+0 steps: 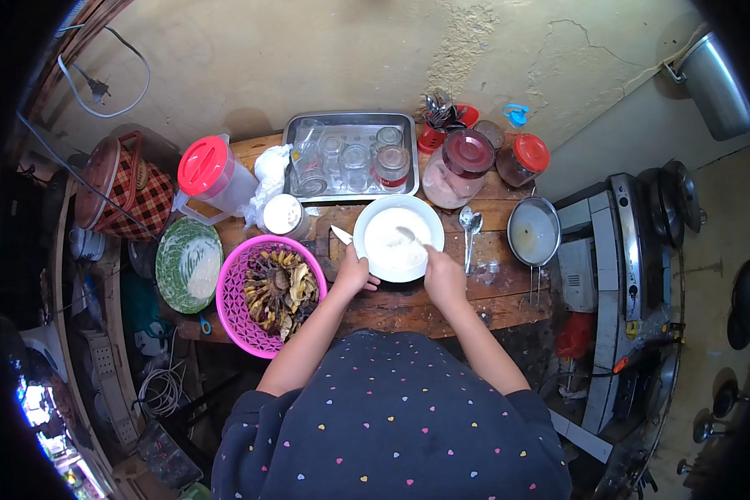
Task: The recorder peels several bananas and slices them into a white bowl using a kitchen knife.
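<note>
A white bowl with white powder in it stands on the wooden table before me. My left hand grips the bowl's rim at its lower left. My right hand is shut on a spoon, whose tip dips into the powder. A knife blade lies just left of the bowl. Two metal spoons lie to the right of it. Beside my left forearm, a pink plastic basket holds a bunch of blackened yellow bananas.
Behind the bowl, a metal tray holds several glasses. Jars stand at the back right, a strainer at the right edge. Leftward are a glass of white powder, a lidded pitcher and a green enamel plate.
</note>
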`<state>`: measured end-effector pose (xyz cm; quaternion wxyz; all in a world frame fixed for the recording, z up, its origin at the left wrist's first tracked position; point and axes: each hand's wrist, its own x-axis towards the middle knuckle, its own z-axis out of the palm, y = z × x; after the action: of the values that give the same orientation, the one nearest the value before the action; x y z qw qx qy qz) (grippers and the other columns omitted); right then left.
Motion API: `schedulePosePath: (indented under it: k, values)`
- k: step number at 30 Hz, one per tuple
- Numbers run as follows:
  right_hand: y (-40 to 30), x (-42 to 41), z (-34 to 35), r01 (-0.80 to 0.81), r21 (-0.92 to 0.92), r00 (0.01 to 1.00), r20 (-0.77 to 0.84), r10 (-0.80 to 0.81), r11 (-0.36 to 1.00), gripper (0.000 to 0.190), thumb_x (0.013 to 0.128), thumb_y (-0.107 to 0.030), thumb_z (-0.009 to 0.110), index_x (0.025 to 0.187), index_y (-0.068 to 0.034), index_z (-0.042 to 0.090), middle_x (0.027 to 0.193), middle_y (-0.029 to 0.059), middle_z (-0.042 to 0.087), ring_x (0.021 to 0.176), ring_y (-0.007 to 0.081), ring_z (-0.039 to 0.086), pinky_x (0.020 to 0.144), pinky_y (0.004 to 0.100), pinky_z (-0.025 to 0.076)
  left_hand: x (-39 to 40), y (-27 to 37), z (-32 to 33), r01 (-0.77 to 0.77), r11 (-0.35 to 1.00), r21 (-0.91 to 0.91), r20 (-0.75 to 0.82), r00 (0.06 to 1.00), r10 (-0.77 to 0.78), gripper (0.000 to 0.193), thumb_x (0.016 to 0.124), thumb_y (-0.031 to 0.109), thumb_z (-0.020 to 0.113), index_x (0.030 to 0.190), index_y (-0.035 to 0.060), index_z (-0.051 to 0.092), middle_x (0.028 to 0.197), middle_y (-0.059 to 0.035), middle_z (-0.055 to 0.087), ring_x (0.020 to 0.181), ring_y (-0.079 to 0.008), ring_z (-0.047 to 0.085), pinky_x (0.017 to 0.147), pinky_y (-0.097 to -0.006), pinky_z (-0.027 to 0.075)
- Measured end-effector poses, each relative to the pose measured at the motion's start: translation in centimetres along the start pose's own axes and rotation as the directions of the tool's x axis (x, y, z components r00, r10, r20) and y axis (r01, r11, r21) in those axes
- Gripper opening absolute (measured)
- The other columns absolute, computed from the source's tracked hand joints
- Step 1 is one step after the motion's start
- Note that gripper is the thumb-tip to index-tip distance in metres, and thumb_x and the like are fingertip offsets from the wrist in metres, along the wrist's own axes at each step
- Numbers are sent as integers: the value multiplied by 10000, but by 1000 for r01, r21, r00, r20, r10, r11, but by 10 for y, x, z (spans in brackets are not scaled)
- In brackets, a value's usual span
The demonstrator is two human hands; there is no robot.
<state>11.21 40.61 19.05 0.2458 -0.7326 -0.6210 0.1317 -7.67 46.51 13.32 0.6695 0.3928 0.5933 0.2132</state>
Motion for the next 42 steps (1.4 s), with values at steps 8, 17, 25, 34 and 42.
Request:
schedulePosePath:
  k: [8, 17, 25, 34, 42]
  values:
    - [-16, -15, -3, 65, 63, 978, 193, -76, 996, 263, 848, -51, 513, 1076, -47, 644, 862, 199, 662, 756, 366, 644, 677, 449, 512, 2, 0, -1, 21, 1000, -21, 12, 1000, -21, 552, 883, 22, 273, 1417, 76, 145, 1156, -249, 531, 606, -266, 651, 463, -351, 569]
    - [5, 29, 0, 39, -37, 998, 43, -38, 999, 269, 839, -66, 507, 1072, -46, 640, 851, 194, 658, 735, 384, 643, 672, 470, 512, 1, 4, -1, 13, 1000, 6, 22, 1000, -13, 552, 880, 17, 285, 1410, 77, 142, 1144, -243, 533, 617, -274, 658, 462, -357, 572]
    - [-2, 37, 10, 115, -9, 956, 273, -108, 993, 283, 874, -92, 476, 1093, -122, 653, 929, 186, 649, 849, 367, 632, 753, 452, 503, 4, 0, -3, 24, 1000, -10, 32, 999, -24, 521, 885, 22, 308, 1384, 77, 169, 1127, -243, 534, 625, -276, 661, 464, -373, 578]
    - [12, 48, 2, 28, 25, 995, 92, -30, 999, 300, 881, -93, 479, 1132, -121, 641, 985, 182, 644, 885, 365, 625, 766, 449, 493, 2, 7, -2, 17, 999, 48, 45, 999, -19, 543, 895, 17, 303, 1408, 103, 146, 1137, -243, 531, 631, -269, 658, 477, -372, 582]
    - [1, 37, -14, 150, 39, 951, 268, -155, 988, 286, 866, -92, 493, 1097, -110, 660, 939, 175, 644, 858, 355, 629, 758, 426, 501, 2, 4, -4, 15, 999, 46, 26, 1000, -16, 530, 897, 22, 292, 1404, 98, 159, 1122, -238, 540, 639, -261, 655, 480, -368, 582]
